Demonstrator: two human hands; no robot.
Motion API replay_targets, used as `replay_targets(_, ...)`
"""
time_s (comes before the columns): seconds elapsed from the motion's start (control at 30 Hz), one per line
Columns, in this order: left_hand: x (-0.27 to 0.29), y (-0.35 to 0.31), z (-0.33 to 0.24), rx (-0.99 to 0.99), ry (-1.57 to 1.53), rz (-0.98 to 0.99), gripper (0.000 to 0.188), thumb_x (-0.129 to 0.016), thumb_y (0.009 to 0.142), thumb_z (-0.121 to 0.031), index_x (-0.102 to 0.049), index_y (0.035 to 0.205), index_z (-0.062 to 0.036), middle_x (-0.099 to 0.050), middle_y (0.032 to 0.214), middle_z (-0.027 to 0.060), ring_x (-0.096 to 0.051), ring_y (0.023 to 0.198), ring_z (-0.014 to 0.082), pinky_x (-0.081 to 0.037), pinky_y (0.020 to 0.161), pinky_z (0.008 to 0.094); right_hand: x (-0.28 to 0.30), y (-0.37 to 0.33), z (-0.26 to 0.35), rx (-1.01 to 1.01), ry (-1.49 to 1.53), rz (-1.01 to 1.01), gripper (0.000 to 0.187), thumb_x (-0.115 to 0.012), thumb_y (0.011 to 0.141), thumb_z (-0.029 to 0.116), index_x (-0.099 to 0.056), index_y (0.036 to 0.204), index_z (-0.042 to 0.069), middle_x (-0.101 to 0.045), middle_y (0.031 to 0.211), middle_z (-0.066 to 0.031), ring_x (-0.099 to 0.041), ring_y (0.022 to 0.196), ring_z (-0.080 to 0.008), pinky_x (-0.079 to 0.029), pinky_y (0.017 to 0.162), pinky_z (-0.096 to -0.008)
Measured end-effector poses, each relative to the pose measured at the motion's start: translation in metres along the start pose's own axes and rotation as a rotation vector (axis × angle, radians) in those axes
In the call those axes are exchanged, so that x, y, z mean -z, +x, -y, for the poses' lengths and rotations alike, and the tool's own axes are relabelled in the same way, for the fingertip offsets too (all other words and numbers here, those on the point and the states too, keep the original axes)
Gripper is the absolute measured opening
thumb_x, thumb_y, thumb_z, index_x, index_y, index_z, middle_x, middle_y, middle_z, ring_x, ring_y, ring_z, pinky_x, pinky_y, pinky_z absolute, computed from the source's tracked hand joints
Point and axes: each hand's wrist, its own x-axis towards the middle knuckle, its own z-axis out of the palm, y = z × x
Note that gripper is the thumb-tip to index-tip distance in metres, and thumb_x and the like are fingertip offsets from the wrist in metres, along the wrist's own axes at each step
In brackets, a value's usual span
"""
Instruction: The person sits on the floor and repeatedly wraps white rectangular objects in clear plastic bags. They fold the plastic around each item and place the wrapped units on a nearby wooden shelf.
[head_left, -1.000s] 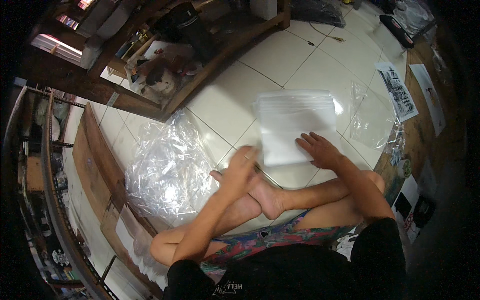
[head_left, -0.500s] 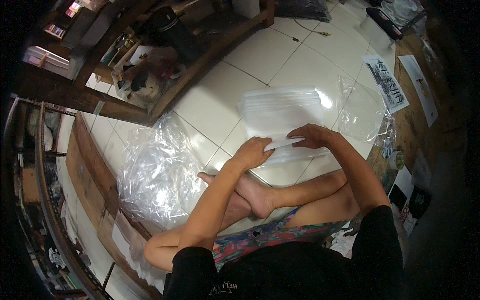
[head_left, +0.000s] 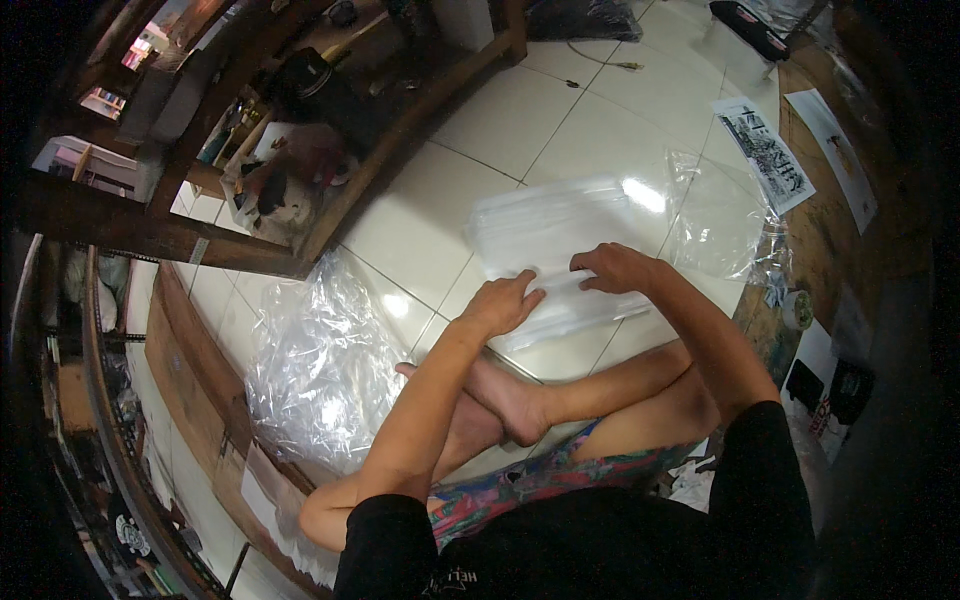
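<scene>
A stack of clear, whitish plastic sheets or sleeves [head_left: 545,215] lies on the tiled floor in front of my crossed legs. Over its near left part is my left hand [head_left: 503,304], thumb and forefinger parted and touching or just above the plastic. Facing it from the right, my right hand [head_left: 615,270] also has thumb and forefinger apart at the stack's near right part. Between the two hands the top layer lies roughly flat. Whether a fingertip still touches a thin edge is hard to make out.
A large heap of crumpled clear plastic [head_left: 325,370] sits to the left, by a wooden board [head_left: 190,350]. Clear film [head_left: 712,225], a black-and-white printed sheet [head_left: 765,155] and a tape roll [head_left: 797,310] lie on the right. A wooden shelf frame [head_left: 410,140] stands at the far left.
The folded edge of plastic that both hands pinched has been let go and lies flatter. My fingers have parted. The view has shifted slightly.
</scene>
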Motion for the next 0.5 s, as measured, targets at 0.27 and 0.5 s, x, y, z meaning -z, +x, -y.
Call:
replay_targets(0.27, -0.007, 0.015, 0.013, -0.015, 0.13, -0.019, 0.055, -0.063, 0.083, -0.026, -0.045, 0.132, -0.0108, -0.061, 0.112, 0.0209, -0.058, 0.105, 0.0373, -0.045, 0.093, 0.0445, -0.003, 0.011, -0.005, -0.044, 0.008, -0.028, 0.034, -0.066, 0.084, 0.028, -0.058, 0.111, 0.008, -0.066, 0.098, -0.0181, -0.062, 0.096, -0.0358, -0.048, 0.085, -0.0462)
replay_targets(0.5, -0.016, 0.026, 0.018, -0.013, 0.147, -0.139, 0.033, -0.061, 0.084, -0.018, -0.058, 0.116, -0.0154, -0.066, 0.103, 0.0148, -0.062, 0.098, 0.0342, -0.05, 0.085, 0.0448, -0.017, -0.011, 0.011, -0.052, -0.269, -0.596, 0.033, -0.067, 0.084, 0.022, -0.055, 0.109, 0.003, -0.064, 0.094, -0.0167, -0.06, 0.093, -0.0366, -0.047, 0.081, -0.046)
